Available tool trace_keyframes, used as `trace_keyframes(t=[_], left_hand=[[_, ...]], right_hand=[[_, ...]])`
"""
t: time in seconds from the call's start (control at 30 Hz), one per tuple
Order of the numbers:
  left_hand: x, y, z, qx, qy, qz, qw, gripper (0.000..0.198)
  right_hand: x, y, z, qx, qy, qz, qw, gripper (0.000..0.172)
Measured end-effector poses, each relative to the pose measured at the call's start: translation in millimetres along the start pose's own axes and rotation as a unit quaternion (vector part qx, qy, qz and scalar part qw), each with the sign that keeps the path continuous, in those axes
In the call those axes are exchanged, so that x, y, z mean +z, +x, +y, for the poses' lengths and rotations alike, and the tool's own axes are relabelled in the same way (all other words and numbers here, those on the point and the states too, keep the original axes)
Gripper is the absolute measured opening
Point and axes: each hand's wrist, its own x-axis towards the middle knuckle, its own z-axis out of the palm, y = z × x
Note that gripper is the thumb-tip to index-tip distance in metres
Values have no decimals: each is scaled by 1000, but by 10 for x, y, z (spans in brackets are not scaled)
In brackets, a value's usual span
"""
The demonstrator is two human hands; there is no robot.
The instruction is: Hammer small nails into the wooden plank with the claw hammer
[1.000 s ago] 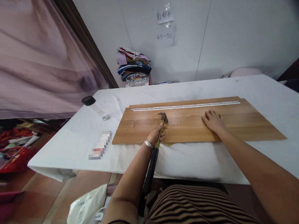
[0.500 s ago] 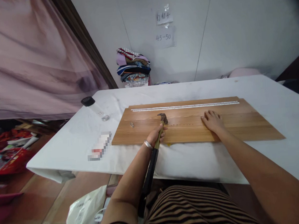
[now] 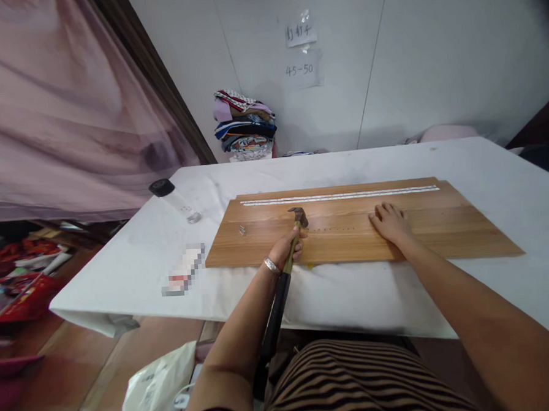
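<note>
Red-brown floor tiles (image 3: 147, 325) are visible at the lower left, with a white plastic bag (image 3: 157, 386) positioned beside the striped garment (image 3: 367, 384) of the operator. Beyond these, the worktop (image 3: 353, 293) is covered with white cloth. A claw hammer (image 3: 277, 303) is gripped in the left hand (image 3: 283, 249), with the fingers closed around the light-coloured upper handle just below the head; the black grip is directed back toward the body, past the near edge of the worktop. A metal bracelet (image 3: 271, 265) is worn on the left wrist.

The right hand (image 3: 391, 224) is laid palm down on a wood-grain board (image 3: 455, 230), with its fingers slightly spread and nothing held. The hammer head is located above the left half of the board. Between it and the right hand, a row of small dark points (image 3: 333, 229) is shown; whether these are nails or holes cannot be determined. A small cluster of nails (image 3: 242, 230) is placed left of the hammer. Two white strips (image 3: 341, 196) are set along the far edge.

Left of the board, a black-capped clear bottle (image 3: 180, 201) is located. Farther back, folded fabrics (image 3: 245, 124) are stacked against a pale wall (image 3: 410, 76), to which handwritten paper sheets (image 3: 302, 69) are fixed.
</note>
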Motion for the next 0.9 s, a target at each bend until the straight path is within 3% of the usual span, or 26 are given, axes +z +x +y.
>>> trace_keyframes(t=[0.9], left_hand=[[-51, 41, -30, 3, -18, -17, 1000, 43]], right_hand=[[0, 1, 10, 2, -5, -4, 1000, 52]])
